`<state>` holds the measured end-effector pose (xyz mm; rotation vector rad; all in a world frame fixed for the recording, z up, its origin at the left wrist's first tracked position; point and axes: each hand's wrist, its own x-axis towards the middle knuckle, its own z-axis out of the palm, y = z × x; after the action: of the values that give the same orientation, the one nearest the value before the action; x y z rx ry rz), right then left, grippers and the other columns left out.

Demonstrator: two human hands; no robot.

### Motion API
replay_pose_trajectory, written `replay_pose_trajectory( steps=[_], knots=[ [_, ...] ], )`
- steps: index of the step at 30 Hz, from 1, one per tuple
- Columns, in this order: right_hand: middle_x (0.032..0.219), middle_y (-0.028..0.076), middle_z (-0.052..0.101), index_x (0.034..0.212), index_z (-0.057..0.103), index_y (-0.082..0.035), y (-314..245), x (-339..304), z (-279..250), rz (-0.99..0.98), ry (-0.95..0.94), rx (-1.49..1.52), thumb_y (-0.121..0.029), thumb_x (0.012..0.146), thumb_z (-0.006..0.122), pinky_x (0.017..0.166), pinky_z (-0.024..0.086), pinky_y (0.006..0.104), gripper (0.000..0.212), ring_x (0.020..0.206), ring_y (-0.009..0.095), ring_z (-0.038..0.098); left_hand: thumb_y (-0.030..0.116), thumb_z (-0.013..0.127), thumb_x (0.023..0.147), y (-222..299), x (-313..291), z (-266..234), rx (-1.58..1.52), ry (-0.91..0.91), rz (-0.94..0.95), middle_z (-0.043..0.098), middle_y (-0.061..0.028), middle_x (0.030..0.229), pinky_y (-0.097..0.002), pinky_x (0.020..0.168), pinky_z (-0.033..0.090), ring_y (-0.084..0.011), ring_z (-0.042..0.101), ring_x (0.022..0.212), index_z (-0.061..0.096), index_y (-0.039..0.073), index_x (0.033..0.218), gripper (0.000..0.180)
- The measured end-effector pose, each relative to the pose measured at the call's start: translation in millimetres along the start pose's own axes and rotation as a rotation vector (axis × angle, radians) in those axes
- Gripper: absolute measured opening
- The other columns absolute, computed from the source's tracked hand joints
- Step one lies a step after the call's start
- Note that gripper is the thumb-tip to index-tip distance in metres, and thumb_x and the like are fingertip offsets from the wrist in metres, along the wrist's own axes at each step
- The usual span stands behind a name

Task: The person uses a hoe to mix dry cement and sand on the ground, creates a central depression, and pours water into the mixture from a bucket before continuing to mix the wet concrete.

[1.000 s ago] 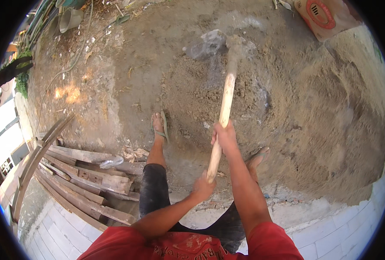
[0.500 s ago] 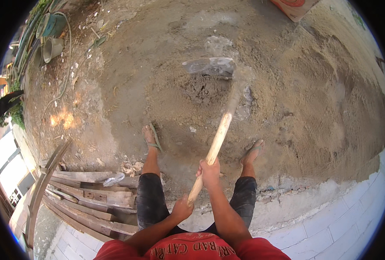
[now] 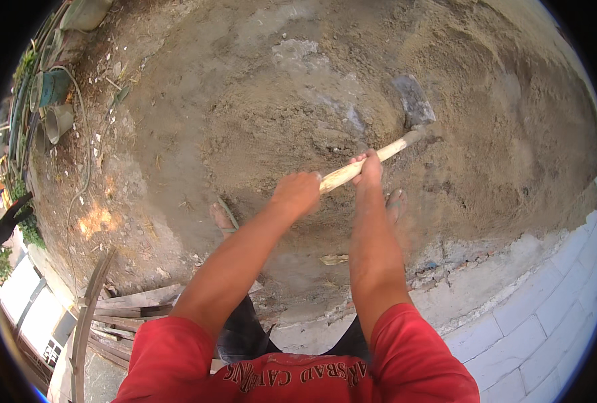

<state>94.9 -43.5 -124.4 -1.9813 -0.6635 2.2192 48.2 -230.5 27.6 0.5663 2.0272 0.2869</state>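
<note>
A hoe with a pale wooden handle (image 3: 339, 177) slants across in front of me, its grey metal blade (image 3: 414, 99) at the far right end, against the sandy mix (image 3: 473, 134). My left hand (image 3: 298, 193) is wrapped around the rear end of the handle. Farther along, my right hand (image 3: 369, 168) grips the shaft with its fingers curled around it. Damp grey-brown sand and mortar spread around the blade, with a paler wet patch (image 3: 295, 54) to its left. My feet in sandals stand apart, partly hidden by my arms.
Wooden planks (image 3: 140, 299) lie stacked at the lower left, with a curved board (image 3: 90, 316) upright beside them. Buckets (image 3: 59, 123) and a hose (image 3: 85, 168) are at the far left. A white block wall edge (image 3: 513, 336) runs along the lower right.
The hoe has swung to the right, its blade now over the sand on that side. Both hands have moved forward, and the handle lies at a flatter slant.
</note>
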Motion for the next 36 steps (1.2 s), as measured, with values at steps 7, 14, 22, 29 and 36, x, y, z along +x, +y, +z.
replay_pose_trajectory(
  steps=[7,14,22,29,36],
  knots=[
    [0.066,0.004,0.045,0.076,0.043,-0.009,104.8,-224.6,-44.0,0.189,-0.073,0.059,-0.01,0.087,0.053,0.051,0.046,0.0334,0.015,0.055,0.016,0.048,0.014,0.062,0.083,-40.1,-244.4,41.3,0.014,0.048,-0.198,0.067,-0.0215,0.082,-0.0545,0.073,0.051,-0.0418,0.067,0.081,0.053,0.006,0.103,0.024],
    [0.075,0.008,0.049,0.1,0.04,-0.006,18.2,-279.9,-127.6,-0.056,-0.021,-0.106,-0.004,0.084,0.06,0.052,0.05,0.0341,0.026,0.058,0.018,0.052,0.02,0.063,0.08,29.6,-268.1,131.9,-0.479,-0.164,0.008,0.066,-0.0247,0.085,-0.0508,0.077,0.05,-0.0465,0.063,0.084,0.055,0.003,0.107,0.033],
    [0.063,0.006,0.051,0.079,0.053,-0.004,-97.6,-81.3,-176.4,-0.109,0.16,-0.751,-0.012,0.088,0.057,0.043,0.047,0.0325,0.013,0.048,0.017,0.051,0.026,0.071,0.083,160.2,-135.1,217.8,-1.386,-0.441,-0.19,0.056,-0.0015,0.07,-0.0295,0.043,0.042,-0.0118,0.051,0.05,0.055,0.002,0.115,0.043],
    [0.066,0.011,0.054,0.083,0.055,0.003,-19.1,-49.6,-153.5,0.062,0.136,-0.757,-0.007,0.085,0.053,0.045,0.05,0.0363,0.01,0.05,0.022,0.055,0.024,0.07,0.081,112.5,-157.0,139.2,-1.106,-0.314,-0.384,0.058,-0.008,0.07,-0.0327,0.043,0.042,-0.0157,0.055,0.051,0.055,-0.001,0.115,0.045],
    [0.074,0.008,0.05,0.089,0.045,0.001,88.5,-290.0,-70.9,0.114,0.017,-0.369,-0.009,0.093,0.053,0.05,0.052,0.0382,0.013,0.057,0.019,0.053,0.025,0.075,0.077,-10.6,-355.0,4.5,-0.853,-0.483,-0.431,0.059,-0.0056,0.072,-0.0327,0.052,0.047,-0.0152,0.058,0.057,0.056,0.005,0.116,0.048]
  ],
)
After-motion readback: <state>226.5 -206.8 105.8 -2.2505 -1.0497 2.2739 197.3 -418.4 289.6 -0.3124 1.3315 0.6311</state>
